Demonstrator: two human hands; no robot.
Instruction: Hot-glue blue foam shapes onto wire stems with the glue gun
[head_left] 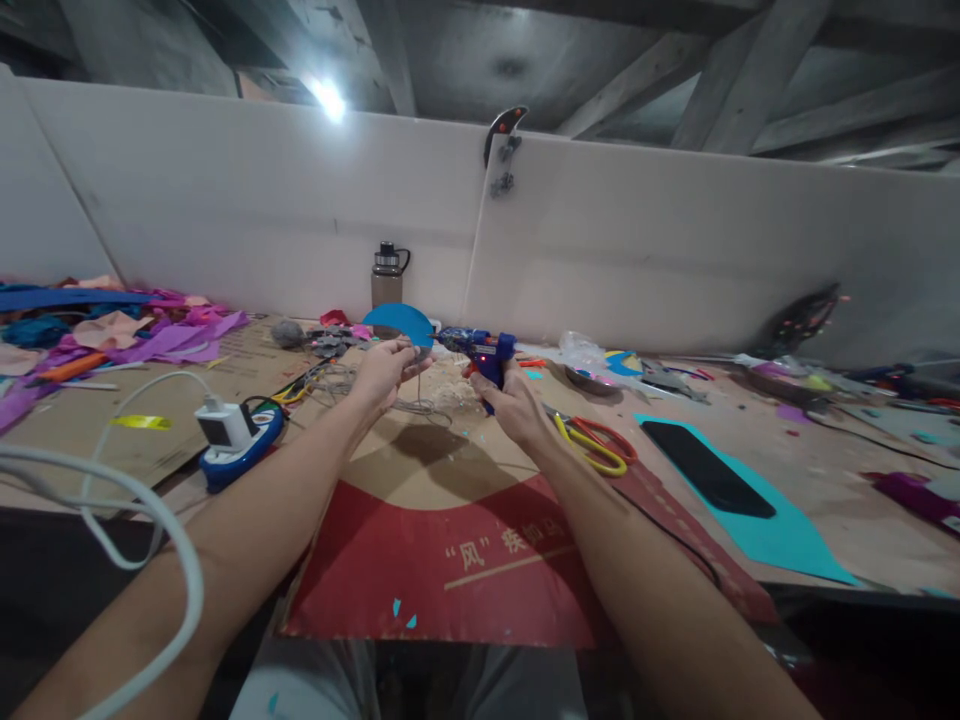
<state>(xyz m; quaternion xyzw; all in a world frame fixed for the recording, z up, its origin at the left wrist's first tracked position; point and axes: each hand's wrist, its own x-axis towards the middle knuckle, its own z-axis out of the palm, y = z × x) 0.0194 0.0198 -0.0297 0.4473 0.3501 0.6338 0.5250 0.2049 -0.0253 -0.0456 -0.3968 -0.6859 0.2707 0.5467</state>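
Note:
My left hand (388, 372) pinches a curved blue crescent-shaped piece (401, 320), lifted above the work board. Its material is hard to tell. In my right hand (510, 392) is a blue glue gun (480, 348), gripped by its handle with the nozzle pointing left at the blue piece. Whether nozzle and piece touch cannot be made out. Below both hands lies a red and tan cardboard sheet (450, 575) with printed characters. Thin wire or string (424, 408) lies loosely on it, under my left hand.
Scissors with yellow and red handles (600, 445) lie right of my right wrist. Farther right, a black phone (705, 467) rests on turquoise sheet. A blue power strip (244, 455) and white cable (169, 530) are at left, near coloured scraps (180, 335). A bottle (387, 285) stands behind.

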